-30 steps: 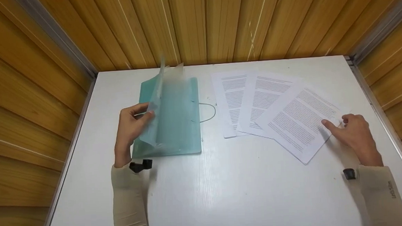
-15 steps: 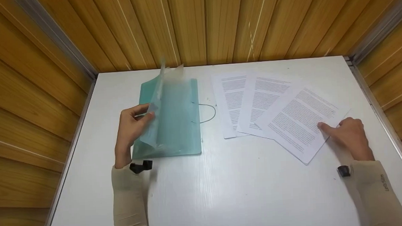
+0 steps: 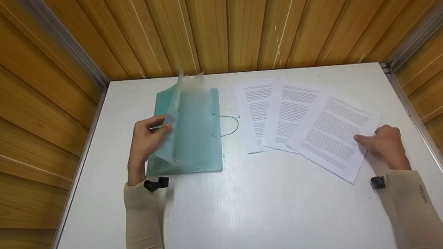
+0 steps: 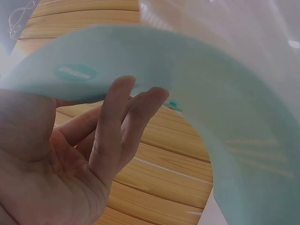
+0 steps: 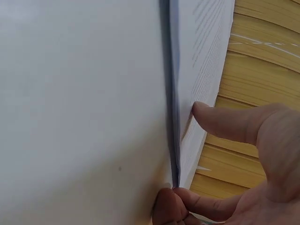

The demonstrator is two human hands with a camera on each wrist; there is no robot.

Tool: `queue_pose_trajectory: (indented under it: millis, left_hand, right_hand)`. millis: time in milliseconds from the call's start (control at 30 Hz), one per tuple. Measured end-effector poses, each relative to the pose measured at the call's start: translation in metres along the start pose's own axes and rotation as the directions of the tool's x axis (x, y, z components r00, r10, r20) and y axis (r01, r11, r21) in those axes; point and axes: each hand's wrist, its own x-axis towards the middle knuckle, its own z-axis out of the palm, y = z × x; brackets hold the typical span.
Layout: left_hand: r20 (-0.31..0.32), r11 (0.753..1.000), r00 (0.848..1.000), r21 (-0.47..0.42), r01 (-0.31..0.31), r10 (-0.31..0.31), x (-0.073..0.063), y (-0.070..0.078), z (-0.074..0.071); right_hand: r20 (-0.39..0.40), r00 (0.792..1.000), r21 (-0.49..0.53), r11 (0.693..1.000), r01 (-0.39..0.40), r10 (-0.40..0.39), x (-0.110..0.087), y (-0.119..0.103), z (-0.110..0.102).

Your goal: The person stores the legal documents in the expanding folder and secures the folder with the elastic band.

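A teal plastic folder lies at the left of the table with its translucent sheets partly raised. My left hand pinches the lifted cover and clear sheets at their left edge; in the left wrist view the teal cover bends in an arc over the fingers. On the right, three sets of printed paper are fanned out and overlap. My right hand holds the rightmost paper stack by its right edge, thumb on top. In the right wrist view the fingertips are at the stack's edge.
An elastic cord loops out from the folder's right side. The middle papers and left papers lie partly under the held stack. Wood-patterned panels stand behind and beside the white table.
My right hand has come in from the right and taken the rightmost stack by its edge. That stack has turned a little more upright. The left hand and folder are nearly still.
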Motion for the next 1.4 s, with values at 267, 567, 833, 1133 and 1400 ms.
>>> queue_pose_trajectory:
  millis: [267, 567, 833, 1133, 1400]
  left_hand:
    - [-0.004, 1.0, 1.0, 0.016, 0.013, -0.013, 0.0, 0.0, 0.002]
    - [0.0, 0.999, 1.0, 0.04, 0.017, -0.017, 0.002, 0.0, 0.004]
    - [0.009, 0.998, 1.0, 0.052, 0.026, -0.027, 0.003, 0.004, 0.005]
    - [0.018, 0.998, 0.999, 0.051, 0.043, -0.044, 0.003, 0.002, 0.006]
    - [0.003, 0.998, 1.0, 0.049, 0.028, -0.028, 0.002, 0.0, 0.005]
  right_hand:
    - [-0.022, 1.0, 0.018, 1.0, 0.021, -0.021, 0.005, -0.004, -0.003]
    - [-0.02, 1.0, 0.051, 0.999, 0.014, -0.013, 0.007, -0.005, -0.004]
    - [-0.037, 0.999, 0.065, 0.998, 0.0, 0.003, 0.007, -0.006, -0.003]
    - [-0.055, 0.998, 0.107, 0.994, 0.007, -0.001, 0.01, -0.003, -0.005]
    - [-0.013, 1.0, 0.219, 0.976, -0.023, 0.027, 0.02, 0.014, -0.012]
